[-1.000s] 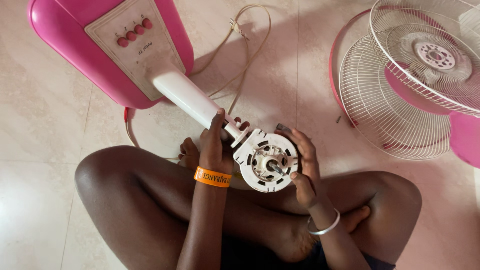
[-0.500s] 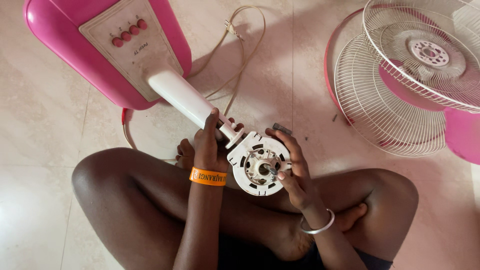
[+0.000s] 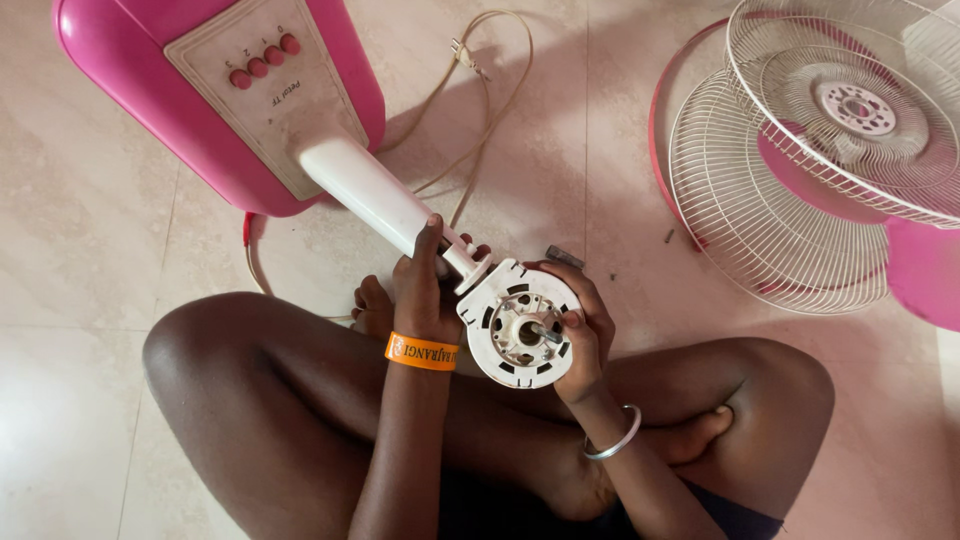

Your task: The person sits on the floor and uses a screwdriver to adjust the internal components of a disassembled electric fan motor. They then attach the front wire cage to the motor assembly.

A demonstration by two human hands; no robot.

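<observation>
I sit cross-legged on the floor with a pink pedestal fan lying across my lap. Its pink base [image 3: 140,110] with red buttons lies at the upper left, and its white stem [image 3: 375,200] slants down to the round white motor housing [image 3: 520,325]. My left hand [image 3: 425,285], with an orange wristband, grips the neck where the stem meets the housing. My right hand [image 3: 580,330], with a silver bangle, wraps around the housing's right side, thumb by the metal shaft at its centre.
Two white wire fan guards [image 3: 800,190] lie on the tiles at the right, over pink fan blades [image 3: 925,275]. The beige power cord [image 3: 490,90] loops behind the stem. A small dark part [image 3: 565,257] lies on the floor by my right hand.
The view has shifted a little. My hands keep the same hold on the motor housing; my right thumb has moved in toward the shaft.
</observation>
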